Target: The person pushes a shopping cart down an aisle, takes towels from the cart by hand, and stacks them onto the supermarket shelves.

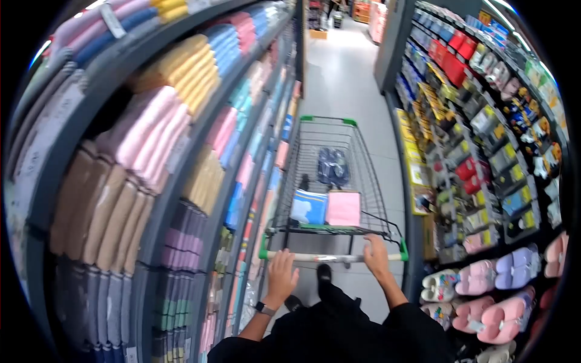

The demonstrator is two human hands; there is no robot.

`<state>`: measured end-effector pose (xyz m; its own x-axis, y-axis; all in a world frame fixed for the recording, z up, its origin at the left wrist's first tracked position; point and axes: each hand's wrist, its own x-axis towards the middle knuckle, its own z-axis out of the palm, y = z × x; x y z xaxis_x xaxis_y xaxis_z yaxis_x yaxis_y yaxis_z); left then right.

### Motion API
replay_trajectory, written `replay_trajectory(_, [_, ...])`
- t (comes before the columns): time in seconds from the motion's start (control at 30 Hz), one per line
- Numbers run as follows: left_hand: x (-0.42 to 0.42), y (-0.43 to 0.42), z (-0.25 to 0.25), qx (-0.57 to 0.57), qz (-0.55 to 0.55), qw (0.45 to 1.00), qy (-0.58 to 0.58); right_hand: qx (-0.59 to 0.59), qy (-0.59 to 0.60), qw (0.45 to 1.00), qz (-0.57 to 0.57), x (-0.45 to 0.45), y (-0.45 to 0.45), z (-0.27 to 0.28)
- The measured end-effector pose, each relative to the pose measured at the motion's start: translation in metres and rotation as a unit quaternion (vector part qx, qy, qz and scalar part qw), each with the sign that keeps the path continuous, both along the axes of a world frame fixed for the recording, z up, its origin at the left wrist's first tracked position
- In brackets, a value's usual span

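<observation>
Store aisle (336,85), folded textiles (151,136) alongside. Wire cart (350,122), containing blue pack (310,209), pink pack (344,209). Left hand (281,277), right hand (376,258) on handle (330,258); closure indeterminable.

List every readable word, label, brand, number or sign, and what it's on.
None legible.
White tag, upper left: blurred.
Yellow panel, right: blurred.
Blue sign, upper right: too small.
Blue packet: any print too small.
Cart handle: marks blurred.
</observation>
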<state>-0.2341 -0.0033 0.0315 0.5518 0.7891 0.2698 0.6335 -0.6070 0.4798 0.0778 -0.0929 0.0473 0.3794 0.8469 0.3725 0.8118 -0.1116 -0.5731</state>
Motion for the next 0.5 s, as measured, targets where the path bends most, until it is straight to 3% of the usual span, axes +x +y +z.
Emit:
replay_trajectory(0.13, [0.002, 0.001, -0.004, 0.039, 0.015, 0.999, 0.035, -0.116, 0.003, 0.993, -0.033, 0.044, -0.019, -0.064])
replay_trajectory(0.3, [0.027, 0.014, -0.006, 0.052, 0.017, 0.999, -0.001, -0.13, -0.053, 0.99, -0.013, 0.062, -0.021, -0.056])
replay_trajectory(0.4, [0.047, 0.019, -0.016, 0.055, 0.057, 0.996, 0.052, -0.143, -0.074, 0.986, 0.05, 0.072, -0.027, -0.051])
replay_trajectory(0.5, [0.056, 0.02, -0.016, 0.095, 0.071, 0.992, 0.035, -0.157, -0.071, 0.982, 0.073, 0.091, -0.035, -0.056])
